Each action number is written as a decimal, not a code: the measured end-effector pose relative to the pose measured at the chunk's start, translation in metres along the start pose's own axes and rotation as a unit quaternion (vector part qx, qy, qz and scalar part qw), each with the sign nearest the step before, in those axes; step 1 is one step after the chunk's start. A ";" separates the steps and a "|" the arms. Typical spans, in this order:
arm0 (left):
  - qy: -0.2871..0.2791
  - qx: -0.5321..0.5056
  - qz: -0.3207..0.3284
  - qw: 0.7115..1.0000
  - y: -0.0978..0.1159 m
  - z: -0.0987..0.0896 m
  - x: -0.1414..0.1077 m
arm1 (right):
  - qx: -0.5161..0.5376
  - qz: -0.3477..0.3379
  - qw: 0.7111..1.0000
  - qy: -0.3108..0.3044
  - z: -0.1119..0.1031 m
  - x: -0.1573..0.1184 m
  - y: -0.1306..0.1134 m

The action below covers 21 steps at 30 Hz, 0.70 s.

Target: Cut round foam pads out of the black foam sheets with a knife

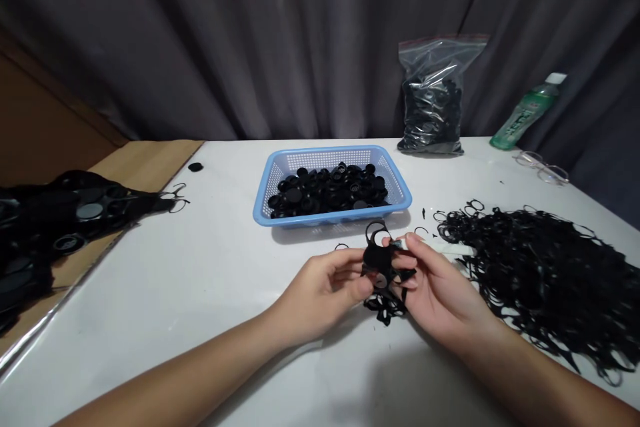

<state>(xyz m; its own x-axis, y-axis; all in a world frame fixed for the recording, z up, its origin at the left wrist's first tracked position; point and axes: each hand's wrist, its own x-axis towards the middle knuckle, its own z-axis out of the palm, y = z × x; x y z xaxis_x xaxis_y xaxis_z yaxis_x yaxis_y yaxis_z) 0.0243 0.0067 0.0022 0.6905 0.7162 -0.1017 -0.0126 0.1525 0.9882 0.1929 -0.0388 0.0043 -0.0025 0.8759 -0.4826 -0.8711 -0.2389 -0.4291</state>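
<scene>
Between the close-together hands, left hand and right hand both pinch a tangled web of black punched scrap at the fingertips, with a blue plastic basket of black discs ahead and a large heap of black looped strips just beyond the right hand.

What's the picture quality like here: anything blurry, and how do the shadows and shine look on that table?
In the head view, the left hand, right hand and black punched strip look fairly sharp, without obvious blur; a soft shadow lies below them on the white table cover, another under the blue plastic basket; glare streaks the cover's left edge.
</scene>
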 end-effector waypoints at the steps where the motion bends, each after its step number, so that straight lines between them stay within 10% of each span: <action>1: 0.009 -0.002 -0.014 1.000 0.000 0.003 -0.001 | -0.007 -0.006 1.000 -0.003 0.000 0.000 0.001; 10: 0.104 0.017 -0.034 0.994 0.008 -0.003 0.003 | -0.116 -0.073 0.990 -0.034 -0.001 -0.004 0.004; 21: 0.056 -0.077 -0.090 0.991 0.006 0.002 0.003 | -0.285 -0.183 0.940 -0.043 -0.013 -0.005 0.010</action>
<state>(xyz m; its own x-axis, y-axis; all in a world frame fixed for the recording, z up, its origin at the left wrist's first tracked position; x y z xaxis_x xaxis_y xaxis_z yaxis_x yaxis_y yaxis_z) 0.0276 0.0079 0.0081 0.6074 0.7375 -0.2951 -0.0135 0.3810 0.9245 0.1905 -0.0508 -0.0075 0.1850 0.9678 -0.1709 -0.4169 -0.0802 -0.9054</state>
